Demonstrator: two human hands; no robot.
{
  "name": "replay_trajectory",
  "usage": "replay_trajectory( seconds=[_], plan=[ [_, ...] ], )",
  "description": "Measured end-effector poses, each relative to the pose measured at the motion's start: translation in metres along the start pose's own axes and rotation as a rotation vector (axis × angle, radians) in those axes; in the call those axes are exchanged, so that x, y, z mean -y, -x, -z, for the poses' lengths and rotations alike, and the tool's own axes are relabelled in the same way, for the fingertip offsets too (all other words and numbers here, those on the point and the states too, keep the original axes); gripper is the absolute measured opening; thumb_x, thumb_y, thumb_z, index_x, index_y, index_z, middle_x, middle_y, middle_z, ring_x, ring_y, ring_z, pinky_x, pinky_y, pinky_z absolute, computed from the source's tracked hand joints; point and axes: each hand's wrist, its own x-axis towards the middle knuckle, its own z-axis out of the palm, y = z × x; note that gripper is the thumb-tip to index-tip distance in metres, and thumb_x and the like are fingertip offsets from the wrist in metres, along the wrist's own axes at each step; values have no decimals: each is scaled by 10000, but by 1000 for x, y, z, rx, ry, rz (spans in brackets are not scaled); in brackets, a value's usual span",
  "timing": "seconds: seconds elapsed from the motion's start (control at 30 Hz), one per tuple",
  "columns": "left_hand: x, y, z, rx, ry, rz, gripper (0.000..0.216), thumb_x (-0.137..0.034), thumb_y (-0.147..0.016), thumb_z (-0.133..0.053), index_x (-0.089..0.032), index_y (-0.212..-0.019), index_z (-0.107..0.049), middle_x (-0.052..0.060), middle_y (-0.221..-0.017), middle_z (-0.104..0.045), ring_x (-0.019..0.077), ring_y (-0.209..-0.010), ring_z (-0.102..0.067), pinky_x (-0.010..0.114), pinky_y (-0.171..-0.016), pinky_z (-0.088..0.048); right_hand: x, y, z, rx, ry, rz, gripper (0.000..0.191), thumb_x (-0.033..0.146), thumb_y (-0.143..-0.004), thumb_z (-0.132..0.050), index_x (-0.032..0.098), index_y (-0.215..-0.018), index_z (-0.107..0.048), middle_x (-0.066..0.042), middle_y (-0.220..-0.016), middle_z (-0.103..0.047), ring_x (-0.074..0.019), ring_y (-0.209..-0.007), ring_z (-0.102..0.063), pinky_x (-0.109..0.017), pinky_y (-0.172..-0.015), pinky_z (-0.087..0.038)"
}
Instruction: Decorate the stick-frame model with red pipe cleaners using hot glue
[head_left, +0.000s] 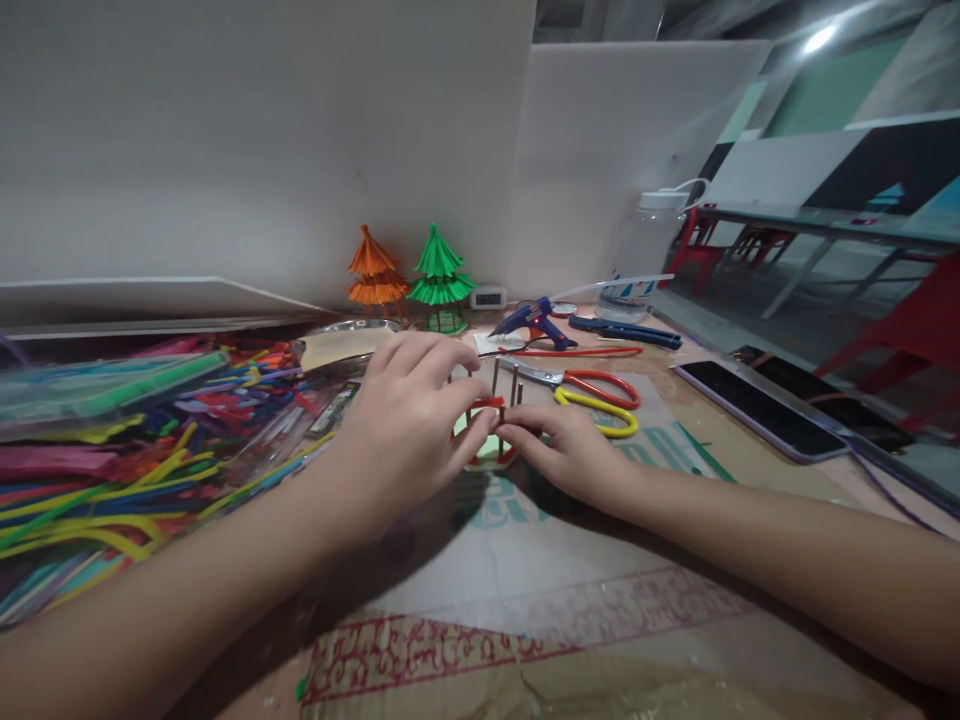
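Observation:
A small craft frame (491,455) stands on the table between my hands. Its base is pale green with a reddish rim, and thin brown posts rise from it. My left hand (412,415) reaches over its left side, thumb and fingers closed around a short red strip (489,402) at the posts. On the other side, my right hand (574,450) pinches a brown post (502,414) near the front. My left hand hides much of the frame's left part. Just behind my right hand lie scissors (600,385) with one red and one yellow handle loop.
Behind stand an orange paper tower (373,265) and a green one (439,265). A blue glue gun (529,318), pliers (626,332) and a water bottle (637,250) are at the back right. A phone (761,408) lies right; colourful strips (112,510) cover the left.

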Motion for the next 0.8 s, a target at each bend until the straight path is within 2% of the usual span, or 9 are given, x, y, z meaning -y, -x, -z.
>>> replay_trajectory(
  seconds=[0.5,0.8],
  plan=[
    [0,0,-7,-63,-38,-40,162,-236,-947,-562,-198,-871,-700,60,-1023,-695,257,-1008,-576,450,-966,-432,0,-1,1,10,12,6,262,286,-970,-534,151,-851,-723,-13,-715,-684,-120,-635,-556,-230,-630,-396],
    [2,0,-7,-45,-33,-64,144,-234,-939,-568,-211,-874,-695,58,-1013,-693,260,-1013,-566,459,-976,-427,1,1,2,24,15,-20,262,290,-969,-524,155,-834,-702,-6,-707,-659,-125,-654,-559,-231,-630,-396]
  ],
)
